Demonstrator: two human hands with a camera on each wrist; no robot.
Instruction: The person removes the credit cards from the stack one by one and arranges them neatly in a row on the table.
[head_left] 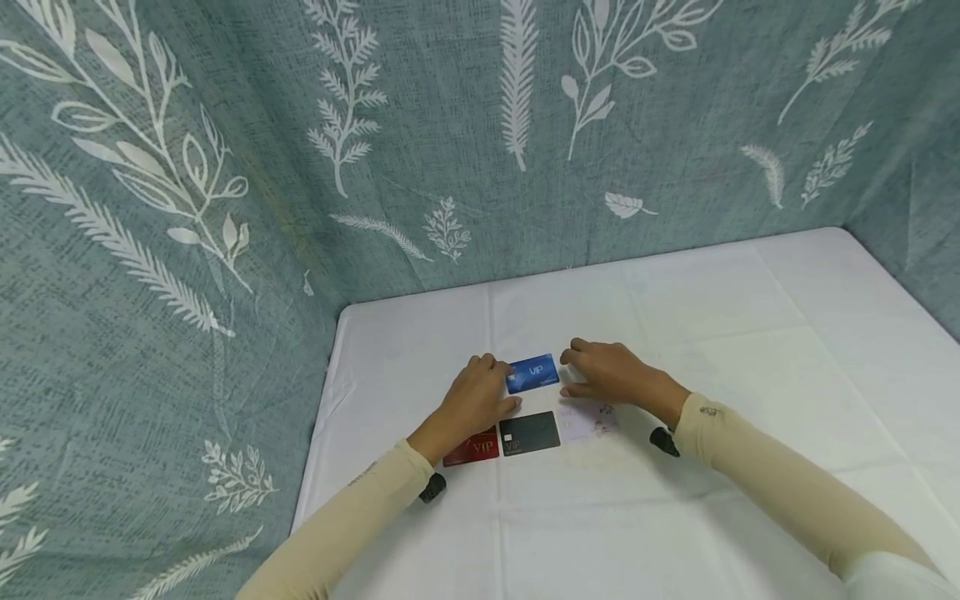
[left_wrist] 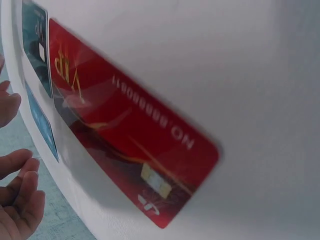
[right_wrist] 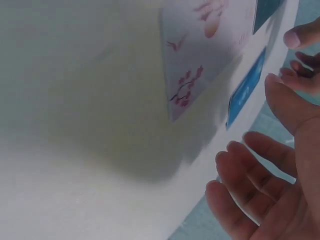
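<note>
A blue VIP card [head_left: 532,373] lies flat on the white table between the two hands. My left hand [head_left: 480,392] hovers at its left end, with the fingertips over or beside that edge; whether they touch it I cannot tell. Off the card's right end is my right hand [head_left: 603,372], its fingers loosely bent and thumb apart, holding nothing. Nearer me runs a row of cards: a red VIP card [left_wrist: 125,120], partly hidden by the left hand in the head view, a black VIP card [head_left: 530,433], and a pale card with pink blossoms [right_wrist: 205,45] beneath the right hand.
The white tablecloth [head_left: 600,533] shows fold creases. Teal curtains with white leaf patterns [head_left: 450,108] hang behind the table and along its left side. Dark wrist-camera parts [head_left: 432,487] stick out below both sleeves, close to the cloth.
</note>
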